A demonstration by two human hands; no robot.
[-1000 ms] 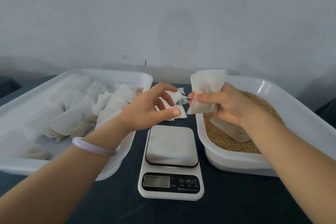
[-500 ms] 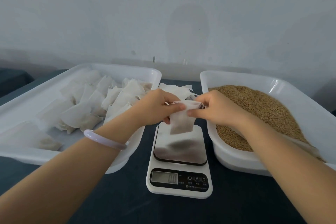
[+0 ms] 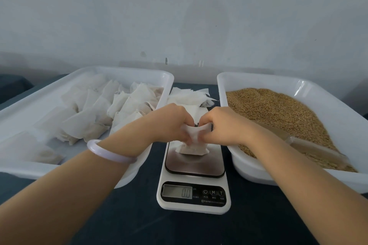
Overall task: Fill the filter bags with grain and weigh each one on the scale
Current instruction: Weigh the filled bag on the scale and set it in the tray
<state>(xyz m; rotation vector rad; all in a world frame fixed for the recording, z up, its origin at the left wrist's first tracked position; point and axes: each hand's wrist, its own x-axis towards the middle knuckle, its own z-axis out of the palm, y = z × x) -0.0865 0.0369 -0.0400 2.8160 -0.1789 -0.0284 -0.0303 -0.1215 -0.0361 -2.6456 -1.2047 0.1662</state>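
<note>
— Head view: what's new in the last second?
— The filter bag [image 3: 194, 146] was up by the grain [image 3: 278, 109] in the right hand [image 3: 225, 125] alone. Now it is down over the scale [image 3: 194, 206], its bottom seemingly resting on the platform [image 3: 195, 165], and the left hand [image 3: 169, 123] has joined in.
— Meaning?
— I'd judge it's being opened for filling. The bag looks limp and empty, the display [image 3: 177, 191] seems to read zero, and the scoop [image 3: 310, 147] lies untouched in the grain.
— Fingers?
— On both hands they're curled tight, pinching the bag's top edge from either side and pulling the mouth apart. Nothing else is held.
</note>
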